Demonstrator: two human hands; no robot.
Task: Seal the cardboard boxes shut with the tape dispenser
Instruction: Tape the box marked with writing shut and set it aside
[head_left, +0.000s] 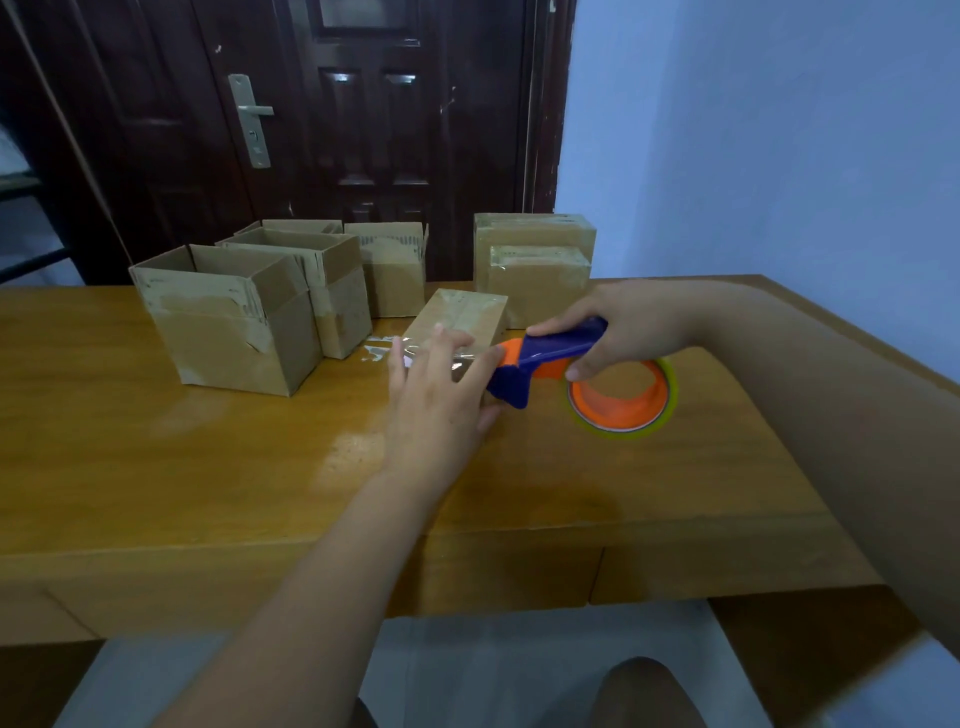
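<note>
View from above onto a wooden table (208, 467). The right hand (628, 327) is clamped around the blue handle of the tape dispenser (550, 358), thumb along the top and fingers curled underneath. The orange hub with its tape roll (621, 400) sits just below that grip, on the side nearer the person. The dispenser's blue cutting head lies just ahead of the grip, to its left, against the near end of a small cardboard box (462, 314).

The left hand (441, 384) lies flat on top of that box, just past the cutting head; its fingers are straight and spread, pressing on a glossy strip of tape (457, 358); it grasps nothing.

Well to the left of the grip and farther back stand several open boxes (228, 322) with flaps up; just beyond the grip, two closed boxes (535, 260) are stacked; a dark door (363, 130) is behind them.

The small box looks light and thin-walled, so it would likely slide on the shiny tabletop and dent under hard pressure; a flat palm on its top seems the best hold. The dispenser looks like rigid, light plastic; the handle is the place to hold it, clear of the cutting edge. The tape is thin and sticky, and probably wrinkles easily if it goes slack.
</note>
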